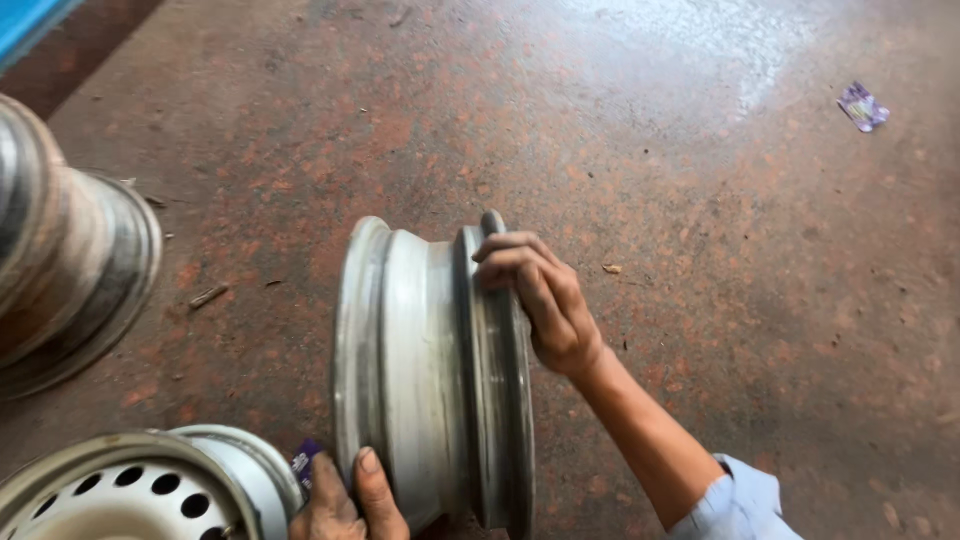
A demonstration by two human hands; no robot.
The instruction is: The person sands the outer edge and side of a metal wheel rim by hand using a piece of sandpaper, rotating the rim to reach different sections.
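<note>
Three steel rims show on the reddish floor (700, 260). The middle rim (430, 375) stands upright on its edge, and both hands grasp it. The right hand (540, 300) curls its fingers over the top of the outer flange, on the right side of this rim. The left hand (345, 505) holds the lower part of the near flange, with the thumb pressed on the metal. A white rim (140, 485) with round holes lies flat just to the left of the middle rim, near the left hand. Another grey rim (70, 260) stands farther left, well apart from it. A small purple wrapper (862, 106) lies on the floor far to the right of the middle rim.
</note>
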